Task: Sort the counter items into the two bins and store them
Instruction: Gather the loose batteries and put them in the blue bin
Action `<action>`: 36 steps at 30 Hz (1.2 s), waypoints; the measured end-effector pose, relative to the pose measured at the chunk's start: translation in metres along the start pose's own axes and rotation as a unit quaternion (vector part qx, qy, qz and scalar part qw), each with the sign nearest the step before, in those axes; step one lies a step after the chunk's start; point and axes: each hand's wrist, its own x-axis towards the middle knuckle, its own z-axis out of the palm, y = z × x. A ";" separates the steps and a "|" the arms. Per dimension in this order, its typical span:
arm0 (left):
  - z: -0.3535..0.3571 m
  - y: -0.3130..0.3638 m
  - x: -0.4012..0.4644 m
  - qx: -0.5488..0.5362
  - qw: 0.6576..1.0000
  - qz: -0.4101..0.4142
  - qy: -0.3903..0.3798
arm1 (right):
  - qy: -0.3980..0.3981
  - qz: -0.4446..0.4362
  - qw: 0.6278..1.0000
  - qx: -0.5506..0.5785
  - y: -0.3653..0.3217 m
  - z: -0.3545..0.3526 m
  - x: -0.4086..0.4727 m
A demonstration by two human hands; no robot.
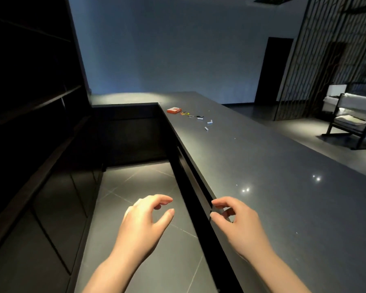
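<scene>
A long dark counter [283, 187] runs away from me on the right. Far along it lies an orange box [174, 110], a small yellow-and-black item [185, 113], dark small pieces [195, 116] and several small white cylinders [209, 122]. My left hand [144, 216] hovers over the floor beside the counter, fingers loosely curled, holding nothing. My right hand [237, 218] hovers at the counter's near edge, fingers loosely curled and empty. No bins are in view.
Dark shelving and cabinets [30, 144] line the left side of a narrow tiled aisle [135, 187]. A dark front panel [190, 176] runs under the counter edge. A chair with white cushions [351, 115] and a slatted screen [317, 60] stand at the far right.
</scene>
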 end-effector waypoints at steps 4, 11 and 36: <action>0.013 -0.031 0.064 -0.019 1.000 0.001 -0.022 | -0.002 0.027 1.000 -0.001 0.006 0.024 0.057; 0.048 -0.088 0.184 -0.018 0.999 0.008 -0.042 | 0.024 0.041 0.999 0.004 0.029 0.060 0.182; 0.122 -0.289 0.673 -0.035 0.987 0.047 -0.151 | 0.070 0.127 0.989 -0.009 0.064 0.243 0.651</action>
